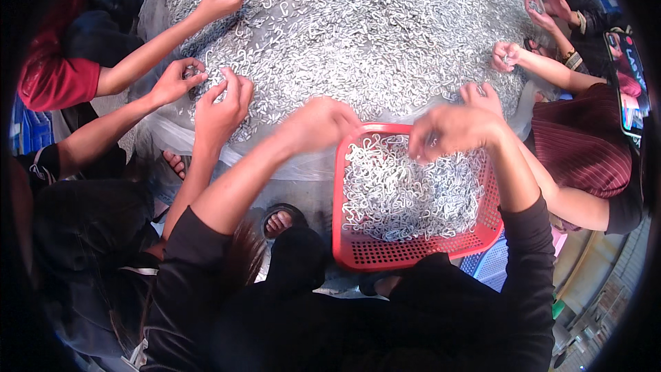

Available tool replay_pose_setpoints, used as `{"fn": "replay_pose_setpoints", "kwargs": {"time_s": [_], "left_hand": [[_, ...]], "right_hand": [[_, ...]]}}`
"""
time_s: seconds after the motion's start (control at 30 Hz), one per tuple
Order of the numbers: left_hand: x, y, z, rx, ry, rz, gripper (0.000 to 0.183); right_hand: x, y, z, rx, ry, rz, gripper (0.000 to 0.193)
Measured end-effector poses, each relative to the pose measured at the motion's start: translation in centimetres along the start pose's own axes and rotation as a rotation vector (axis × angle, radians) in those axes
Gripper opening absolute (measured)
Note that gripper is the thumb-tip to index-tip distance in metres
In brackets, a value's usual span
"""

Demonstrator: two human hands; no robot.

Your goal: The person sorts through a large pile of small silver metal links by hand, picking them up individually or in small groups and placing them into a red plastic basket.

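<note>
- Red basket point(385, 262), well filled with pale hooks point(413, 189), is set before a pile of small pieces point(379, 41).
- Left hand point(315, 125) is seen blurred by the left rim point(338, 193); right hand point(463, 131) is curled above the hooks. Whether either grip is spread or pinching anything cannot be told.
- Interlinked hooks are probably best eased apart singly.
- Rims should be cleared from above; room should be left for a co-worker's hand point(483, 99) close beyond.

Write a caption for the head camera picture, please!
Right hand above a red basket of silvery hooks, left hand close by.
</note>
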State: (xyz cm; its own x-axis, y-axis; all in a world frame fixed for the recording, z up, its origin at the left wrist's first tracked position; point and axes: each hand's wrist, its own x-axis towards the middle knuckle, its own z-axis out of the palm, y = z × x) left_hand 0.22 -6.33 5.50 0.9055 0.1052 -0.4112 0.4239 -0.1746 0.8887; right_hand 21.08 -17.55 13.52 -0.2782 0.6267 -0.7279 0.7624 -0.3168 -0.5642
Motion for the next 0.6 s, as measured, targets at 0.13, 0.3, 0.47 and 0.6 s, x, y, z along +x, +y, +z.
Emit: {"fn": "replay_pose_setpoints", "kwargs": {"time_s": [0.13, 0.3, 0.47, 0.6], "left_hand": [[1.4, -6.2, -2.7, 0.594, 0.724, -0.111, 0.018], [3.0, -6.4, -3.4, 0.630, 0.663, -0.216, 0.023], [1.9, -6.0, -3.8, 0.714, 0.731, -0.059, 0.019], [1.9, -5.4, -4.9, 0.755, 0.809, 0.012, 0.016]], "right_hand": [[2.8, 3.6, 1.2, 0.067, 0.256, -0.115, 0.016], [10.9, 7.4, 2.9, -0.003, 0.682, 0.420, 0.032], [13.1, 6.9, 3.8, 0.171, 0.747, 0.432, 0.024], [13.2, 9.3, 3.5, 0.230, 0.719, 0.354, 0.025]]}}
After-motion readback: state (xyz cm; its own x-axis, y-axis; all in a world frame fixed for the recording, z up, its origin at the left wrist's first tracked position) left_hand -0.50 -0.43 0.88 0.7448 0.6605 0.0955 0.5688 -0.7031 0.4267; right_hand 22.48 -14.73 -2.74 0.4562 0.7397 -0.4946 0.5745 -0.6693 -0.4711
